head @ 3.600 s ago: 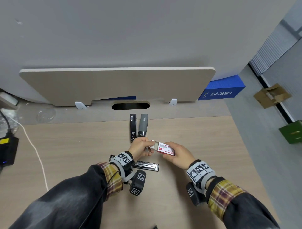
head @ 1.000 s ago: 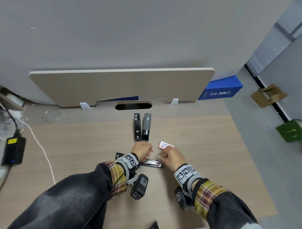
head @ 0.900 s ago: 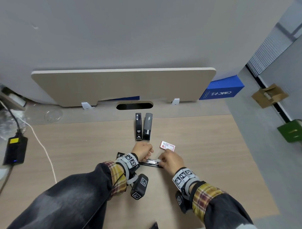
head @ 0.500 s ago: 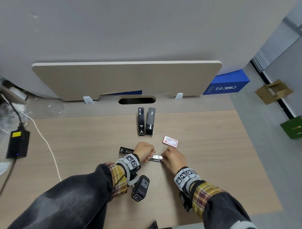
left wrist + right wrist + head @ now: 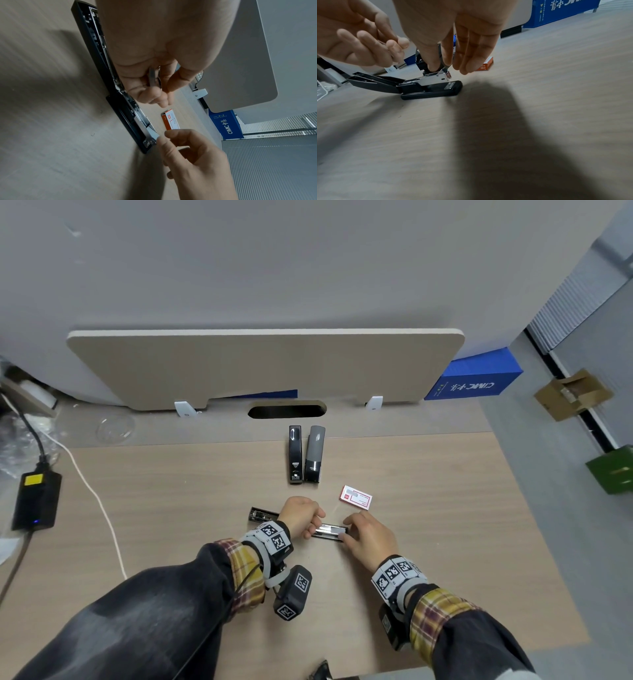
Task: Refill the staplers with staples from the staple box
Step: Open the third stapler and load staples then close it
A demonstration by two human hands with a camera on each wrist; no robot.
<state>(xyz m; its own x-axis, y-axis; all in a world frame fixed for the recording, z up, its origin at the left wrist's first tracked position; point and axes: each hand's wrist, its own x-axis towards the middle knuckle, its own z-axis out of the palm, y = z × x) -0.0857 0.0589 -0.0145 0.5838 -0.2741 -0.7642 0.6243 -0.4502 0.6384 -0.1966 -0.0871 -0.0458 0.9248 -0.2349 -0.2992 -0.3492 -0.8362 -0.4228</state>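
A black stapler (image 5: 329, 531) lies flipped open on the desk, its lid (image 5: 262, 514) folded back to the left and its metal magazine (image 5: 435, 79) bare. My left hand (image 5: 310, 529) pinches a grey strip of staples (image 5: 152, 77) just above the magazine's rear. My right hand (image 5: 346, 534) pinches the magazine's front end between thumb and forefinger (image 5: 447, 59), the other fingers straight. The red and white staple box (image 5: 356, 497) lies on the desk just behind my right hand. Two closed staplers, one black (image 5: 295, 455) and one grey (image 5: 314, 455), lie side by side further back.
A wooden panel (image 5: 267, 364) stands along the desk's far edge above a cable slot (image 5: 287, 410). A black power brick (image 5: 34, 501) and white cable (image 5: 99, 501) lie at the left. A blue box (image 5: 474, 378) sits on the floor beyond the right edge.
Both hands held the staple box earlier; it now lies on the desk. My right hand moved to the open stapler's front end, and my left brought the strip over the magazine.
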